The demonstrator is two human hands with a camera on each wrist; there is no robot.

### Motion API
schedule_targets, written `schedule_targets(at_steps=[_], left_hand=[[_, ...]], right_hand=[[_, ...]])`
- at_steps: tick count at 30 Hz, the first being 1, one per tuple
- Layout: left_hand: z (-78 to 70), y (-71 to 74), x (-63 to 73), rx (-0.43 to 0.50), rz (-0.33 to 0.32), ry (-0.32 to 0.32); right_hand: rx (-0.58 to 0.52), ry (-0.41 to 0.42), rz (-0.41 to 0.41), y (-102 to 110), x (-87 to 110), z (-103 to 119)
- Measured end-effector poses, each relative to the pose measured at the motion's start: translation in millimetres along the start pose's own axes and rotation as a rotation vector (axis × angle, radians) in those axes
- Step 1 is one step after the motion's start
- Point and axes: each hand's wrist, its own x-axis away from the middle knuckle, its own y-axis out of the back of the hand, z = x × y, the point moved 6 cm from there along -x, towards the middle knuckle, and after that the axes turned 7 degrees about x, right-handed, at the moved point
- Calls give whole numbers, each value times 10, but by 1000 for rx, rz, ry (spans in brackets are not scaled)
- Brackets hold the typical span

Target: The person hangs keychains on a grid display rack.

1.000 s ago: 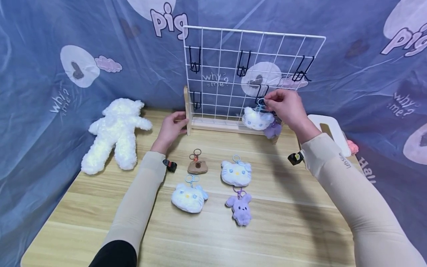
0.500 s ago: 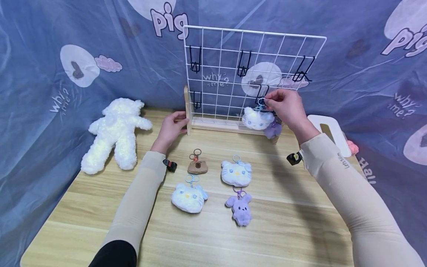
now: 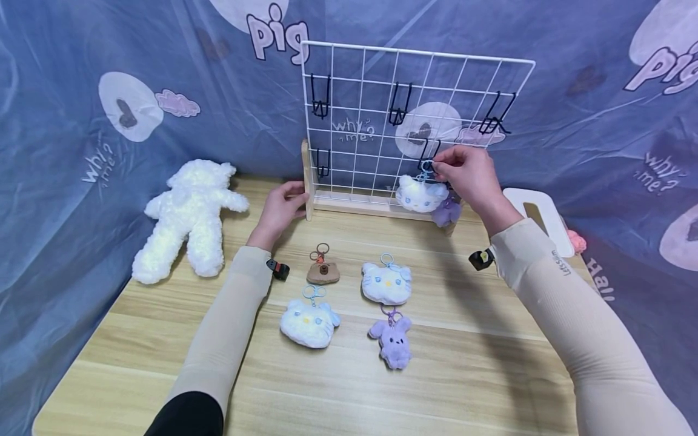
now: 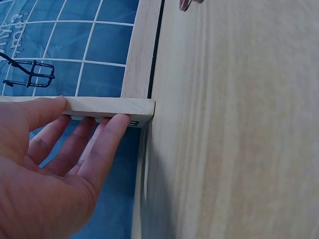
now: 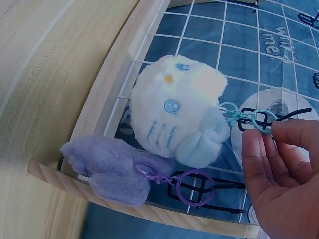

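Note:
My right hand (image 3: 470,175) pinches the light-blue ring of a white cat plush keychain (image 3: 420,195) at a black hook on the white wire grid rack (image 3: 371,121). In the right wrist view, the ring (image 5: 264,122) is around the hook's prong. Beside it, a purple plush keychain (image 5: 114,167) hangs by its purple ring from another hook. My left hand (image 3: 282,209) holds the rack's left wooden post (image 4: 112,105) between thumb and fingers. On the table lie a brown plush keychain (image 3: 323,272), two white cat keychains (image 3: 386,283) (image 3: 309,323) and a purple one (image 3: 395,342).
A white fluffy bear (image 3: 191,221) lies at the left of the wooden table (image 3: 338,399). Behind the right arm is a white tray-like object (image 3: 540,212), with something pink (image 3: 576,240) beside it. More black hooks (image 3: 400,104) are on the grid. A printed blue cloth (image 3: 245,115) hangs behind.
Almost nothing differs. Both hands keep their places, and the white cat keychain stays at the hook in my right hand's fingers.

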Motion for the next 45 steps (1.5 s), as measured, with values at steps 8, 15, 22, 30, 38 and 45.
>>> schedule_targets(at_steps=[8,15,22,30,38,45], left_hand=[[37,3,-7,1,0,14],[21,2,0,14,6,16],[5,1,-13,1,8,20],[4,0,-16,-9,2,16],[11,0,-9,0,6,13],[16,-10,-18,-1,10,15]], right_hand=[[-5,-22,16,6,31,-20],[-37,-40,22,57,95,-29],[-42,-21,14,106,211,-12],[-131,-34,35,107,389,-73],[-201,-23,68,-6,613,-104],[-157,5,139,-190,848,-106]])
